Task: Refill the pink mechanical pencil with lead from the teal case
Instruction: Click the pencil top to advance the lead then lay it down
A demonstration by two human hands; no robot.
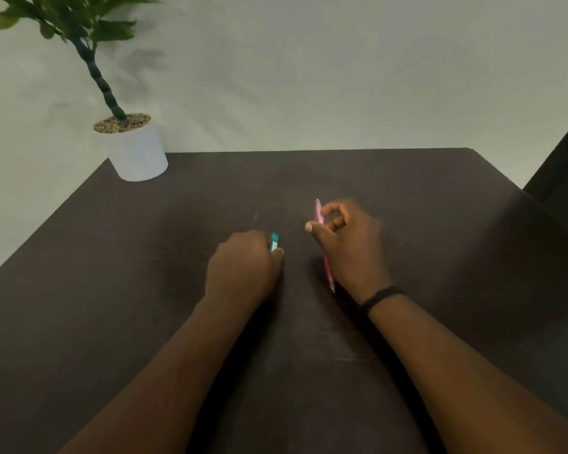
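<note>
Right hand (348, 244): grip closed on the pink mechanical pencil (319, 215), thumb and fingers pinching the barrel near its far end; the pencil runs near-to-far, its near end showing below the palm. Left hand (243, 267): grip curled shut around the teal case (274, 241), only one end showing past the fingers. Both hands sit low over the dark bench (112, 290), near each other but apart.

Judged step: both items in hand, lead not yet out. Image is soft; cannot tell whether the case is open or the pencil cap is off. Next move calls for a fine pinch on a brittle lead.

Far left: white plant pot (135, 152).
</note>
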